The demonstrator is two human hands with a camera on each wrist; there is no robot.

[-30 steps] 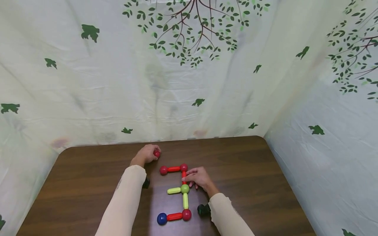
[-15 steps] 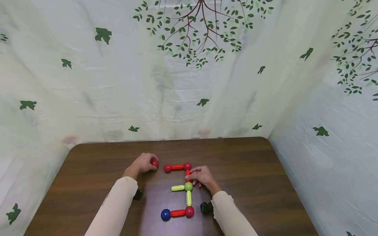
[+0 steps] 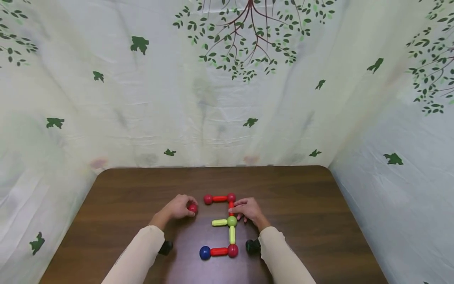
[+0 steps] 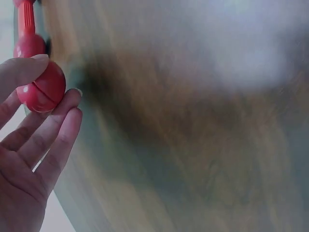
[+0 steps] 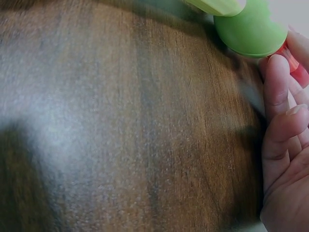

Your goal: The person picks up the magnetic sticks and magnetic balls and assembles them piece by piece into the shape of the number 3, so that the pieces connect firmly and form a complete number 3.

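My left hand [image 3: 177,207] pinches a loose red ball [image 3: 192,208] between thumb and fingertips; a seam line shows on this ball [image 4: 48,87] in the left wrist view. Just right of it lies a figure of balls and rods on the table. My right hand [image 3: 251,210] grips the upright red rod [image 3: 231,204] in its upper part, between a red corner ball [image 3: 231,197] and a green ball [image 3: 232,221]. From that corner a red rod [image 3: 220,198] runs left to another red ball [image 3: 208,199], close to the held ball.
A yellow-green rod [image 3: 219,223] points left from the green ball, its left end bare. Another yellow-green rod [image 3: 232,235] leads down to a red ball [image 3: 233,251], then a red rod [image 3: 219,251] and a blue ball [image 3: 205,253]. The brown table [image 3: 301,205] meets a leaf-printed cloth [image 3: 220,130].
My left hand has brought the red ball from the far left toward the figure's upper left end. My right hand keeps its grip on the upright red rod. The head view has shifted slightly.
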